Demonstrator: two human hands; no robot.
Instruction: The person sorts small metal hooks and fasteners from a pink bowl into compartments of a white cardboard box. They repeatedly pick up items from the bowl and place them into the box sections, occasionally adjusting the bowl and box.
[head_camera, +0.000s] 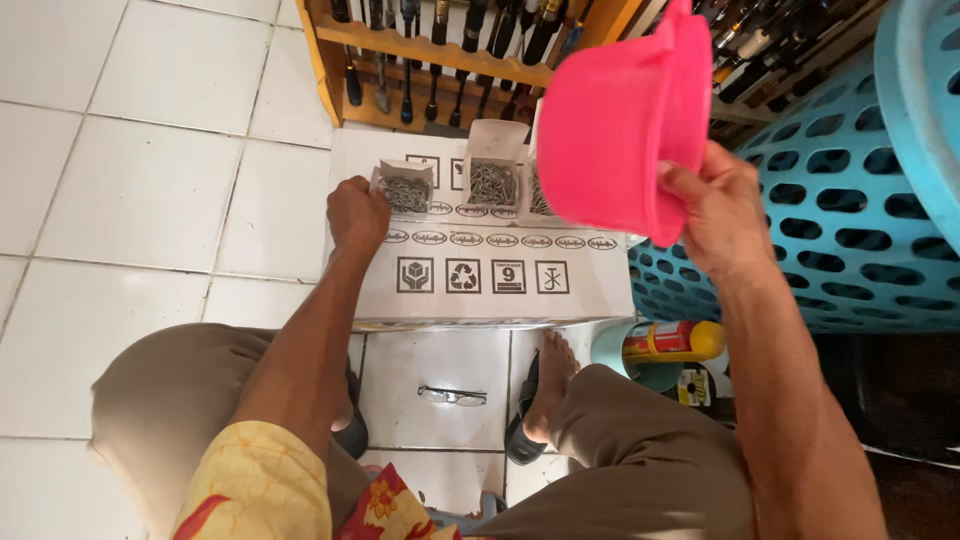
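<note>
The person's knees, in brown trousers, are nearest to us, with a bit of a yellow flowered shirt (260, 490) at the bottom. One bare foot (548, 385) rests in a dark sandal on the white tiled floor (120, 180). A pair of glasses (452, 396) lies on the tiles between the legs.

On the far right stands a big blue basket with holes (850, 220). In the middle is a white cardboard box (480, 270) lying flat like a little table. At the far end is a wooden rack (430, 50) with dark rods in it.

The right hand (715, 215) holds a pink plastic tub (615, 115) up in the air, tipped on its side, fingers curled tight around its rim. The tub hangs over the right part of the white box.

Three small open boxes of little metal bits sit on the white box. The left hand (357, 212) is closed, touching the left small box (405, 188). The middle small box (493, 175) stands just beside it, and a third is partly hidden behind the tub.

I think holding the little box firmly and keeping the tub steady would stop the tiny bits from spilling.
</note>
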